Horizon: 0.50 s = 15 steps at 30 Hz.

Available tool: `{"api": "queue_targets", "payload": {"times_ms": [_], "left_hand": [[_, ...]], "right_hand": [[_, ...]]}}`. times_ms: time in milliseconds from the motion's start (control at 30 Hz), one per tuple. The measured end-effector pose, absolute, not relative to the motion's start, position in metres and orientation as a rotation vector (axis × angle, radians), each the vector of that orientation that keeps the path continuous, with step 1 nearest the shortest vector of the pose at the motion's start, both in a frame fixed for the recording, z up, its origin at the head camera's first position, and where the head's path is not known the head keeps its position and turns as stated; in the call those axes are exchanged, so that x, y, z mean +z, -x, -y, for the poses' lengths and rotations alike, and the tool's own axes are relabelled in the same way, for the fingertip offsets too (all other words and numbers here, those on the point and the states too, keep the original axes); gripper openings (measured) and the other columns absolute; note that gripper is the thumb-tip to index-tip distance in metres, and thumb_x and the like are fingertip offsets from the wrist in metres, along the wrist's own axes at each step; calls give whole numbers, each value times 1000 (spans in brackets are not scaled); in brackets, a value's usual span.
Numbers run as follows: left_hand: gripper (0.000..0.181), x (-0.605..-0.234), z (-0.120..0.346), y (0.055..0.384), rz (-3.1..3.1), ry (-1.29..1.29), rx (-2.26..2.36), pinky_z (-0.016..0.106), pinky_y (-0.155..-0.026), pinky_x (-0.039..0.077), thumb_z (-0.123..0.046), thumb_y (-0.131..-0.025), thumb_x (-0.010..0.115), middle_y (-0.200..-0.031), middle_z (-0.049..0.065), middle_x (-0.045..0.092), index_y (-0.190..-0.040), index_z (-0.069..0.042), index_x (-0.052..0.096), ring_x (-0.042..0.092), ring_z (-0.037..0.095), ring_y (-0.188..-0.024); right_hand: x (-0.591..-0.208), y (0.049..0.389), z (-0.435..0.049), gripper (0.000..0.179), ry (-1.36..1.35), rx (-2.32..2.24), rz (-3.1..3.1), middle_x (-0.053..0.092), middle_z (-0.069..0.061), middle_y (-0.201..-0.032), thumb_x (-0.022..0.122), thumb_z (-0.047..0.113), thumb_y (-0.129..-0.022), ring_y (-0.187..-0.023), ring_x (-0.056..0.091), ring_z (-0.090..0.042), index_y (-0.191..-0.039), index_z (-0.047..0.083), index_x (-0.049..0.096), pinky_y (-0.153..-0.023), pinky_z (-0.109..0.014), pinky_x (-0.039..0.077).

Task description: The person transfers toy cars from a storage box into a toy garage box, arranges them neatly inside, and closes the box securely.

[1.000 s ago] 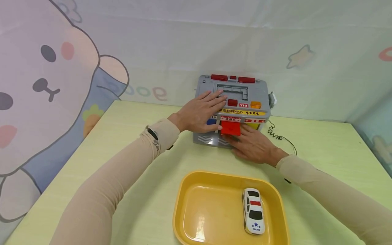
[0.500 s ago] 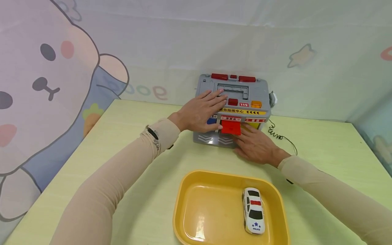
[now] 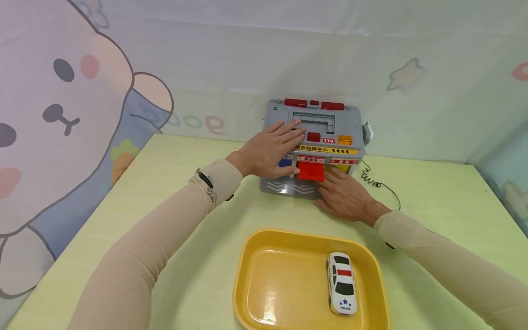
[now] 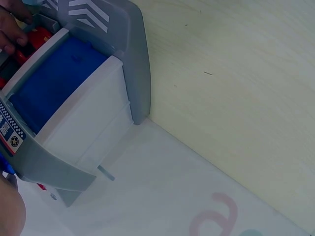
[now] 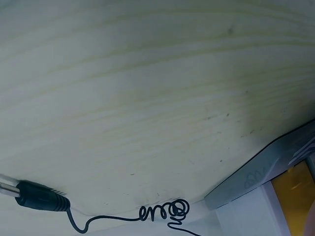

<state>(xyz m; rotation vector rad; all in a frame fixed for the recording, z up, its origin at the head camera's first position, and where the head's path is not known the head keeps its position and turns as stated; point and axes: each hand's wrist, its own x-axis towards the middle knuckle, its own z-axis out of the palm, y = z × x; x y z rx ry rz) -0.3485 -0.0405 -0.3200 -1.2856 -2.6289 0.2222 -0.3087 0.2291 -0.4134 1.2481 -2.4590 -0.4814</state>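
A grey toy rescue station with red and orange lights stands against the back wall. My left hand rests flat across its top left, fingers spread, thumb beside the raised red door. Low at the front, my right hand reaches in under that door with its fingers extended; the fingertips are hidden in the head view. In the left wrist view those fingers touch a small red toy, partly hidden in the middle bay. The blue door beside it is down.
A yellow tray lies at the front with a white toy police car in its right half. Right of the station, a coiled black cord trails over the table; its plug shows in the right wrist view.
My right hand's fingers have drawn back slightly to the right from beneath the red door, then stay put. My left hand keeps its place on the station.
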Motion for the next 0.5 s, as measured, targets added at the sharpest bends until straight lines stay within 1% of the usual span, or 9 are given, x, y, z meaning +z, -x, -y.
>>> {"api": "queue_targets", "payload": {"times_ms": [233, 500], "left_hand": [[86, -320, 40, 349, 2635, 1281, 235, 40, -129, 0, -65, -97, 41, -169, 4, 14, -160, -11, 19, 4, 24, -158], [86, -320, 40, 348, 2622, 1289, 224, 40, -129, 0, -64, -97, 41, -169, 5, 14, -160, -11, 19, 4, 24, -158]], "right_hand": [[-414, 308, -229, 63, -1260, -447, 2444, 55, -15, -146, 55, 49, -97, -140, 43, -34, -140, 3, 55, -124, -49, 24], [-413, 308, -229, 62, -1261, -441, 2420, 56, -16, -144, 57, 48, -97, -139, 44, -34, -139, 2, 56, -123, -49, 26]]}}
